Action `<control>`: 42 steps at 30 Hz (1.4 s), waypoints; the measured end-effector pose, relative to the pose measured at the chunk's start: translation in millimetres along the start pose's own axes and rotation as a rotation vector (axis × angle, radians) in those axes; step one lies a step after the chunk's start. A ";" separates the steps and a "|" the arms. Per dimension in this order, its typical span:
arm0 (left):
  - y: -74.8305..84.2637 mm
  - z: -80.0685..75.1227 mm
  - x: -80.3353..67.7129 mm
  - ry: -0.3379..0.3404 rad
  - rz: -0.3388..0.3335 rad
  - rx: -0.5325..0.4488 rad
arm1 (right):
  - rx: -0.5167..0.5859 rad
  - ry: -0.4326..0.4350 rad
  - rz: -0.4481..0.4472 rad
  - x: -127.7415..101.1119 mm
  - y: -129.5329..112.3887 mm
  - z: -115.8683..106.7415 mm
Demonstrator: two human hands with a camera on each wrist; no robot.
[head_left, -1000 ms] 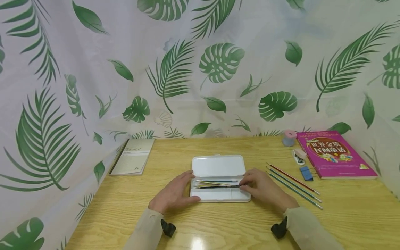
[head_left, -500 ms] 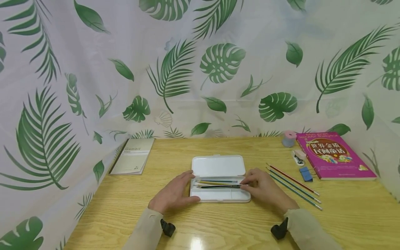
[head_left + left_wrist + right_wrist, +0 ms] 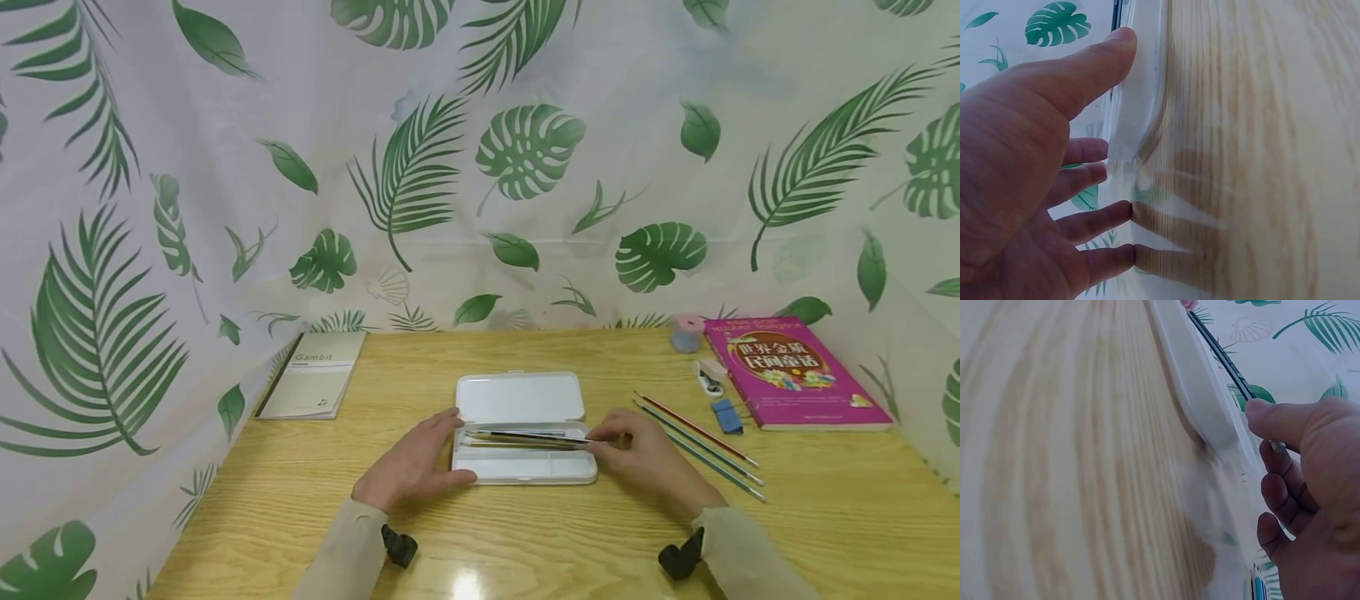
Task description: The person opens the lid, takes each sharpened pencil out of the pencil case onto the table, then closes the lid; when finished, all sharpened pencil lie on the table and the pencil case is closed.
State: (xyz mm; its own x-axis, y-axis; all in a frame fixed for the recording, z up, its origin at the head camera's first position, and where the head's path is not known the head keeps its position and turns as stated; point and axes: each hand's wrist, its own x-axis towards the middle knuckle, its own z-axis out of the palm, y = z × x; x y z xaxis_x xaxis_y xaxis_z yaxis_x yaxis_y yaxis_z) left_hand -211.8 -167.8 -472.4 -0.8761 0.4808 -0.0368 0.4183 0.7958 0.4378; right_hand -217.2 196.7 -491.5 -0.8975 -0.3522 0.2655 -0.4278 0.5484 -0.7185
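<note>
An open white pencil case (image 3: 495,469) lies mid-table, its lid (image 3: 519,397) folded back. My left hand (image 3: 408,468) rests at its left end with fingers extended; in the left wrist view the thumb (image 3: 1094,69) lies along the case's edge. My right hand (image 3: 637,454) pinches the end of a black pencil (image 3: 536,437) between thumb and fingers at the right end of the case. This pencil (image 3: 1225,359) slants over the case in the right wrist view. Several other pencils, among them a yellowish one (image 3: 510,445), lie in the case's back compartment.
To the right lie three pencils (image 3: 701,446), a blue eraser-like block (image 3: 727,417), a small white item (image 3: 708,381), a pink-topped spool (image 3: 687,333) and a magenta book (image 3: 798,375). A notebook (image 3: 315,375) lies at the back left, before a leaf-print cloth (image 3: 450,167).
My right hand has shifted slightly to the right, and the black pencil now lies farther back, across the other pencils. My left hand stays at the case's left end.
</note>
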 end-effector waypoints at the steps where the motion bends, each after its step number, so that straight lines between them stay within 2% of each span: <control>1: 0.1 0.0 0.0 -0.001 -0.003 0.000 | -0.002 0.009 0.003 -1.9 -0.7 -1.8; 9: -1.9 0.9 -0.4 0.006 -0.017 0.001 | -0.081 0.090 0.007 -18.4 1.8 -15.3; 16: -1.9 2.1 -0.4 0.001 -0.019 0.000 | -0.070 0.156 0.053 -34.3 4.9 -30.8; 22: 0.4 2.5 -0.4 -0.007 -0.024 -0.004 | -0.102 0.247 0.116 -57.0 10.7 -52.0; 28: 2.0 3.1 0.9 -0.003 -0.011 0.005 | -0.186 0.327 0.192 -84.0 23.7 -75.5; 32: 1.7 4.1 1.8 -0.002 -0.011 0.004 | -0.214 0.368 0.207 -98.8 27.7 -85.6; 42: 1.3 3.5 1.2 0.002 0.004 -0.010 | -0.264 0.377 0.282 -130.1 32.0 -91.2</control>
State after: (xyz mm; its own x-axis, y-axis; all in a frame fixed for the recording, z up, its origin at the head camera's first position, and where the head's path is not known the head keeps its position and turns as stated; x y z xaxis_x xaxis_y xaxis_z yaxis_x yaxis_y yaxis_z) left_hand -211.5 -164.9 -475.0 -0.8747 0.4836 -0.0336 0.4197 0.7902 0.4465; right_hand -123.9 329.2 -490.4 -0.9368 0.1066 0.3331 -0.1334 0.7715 -0.6220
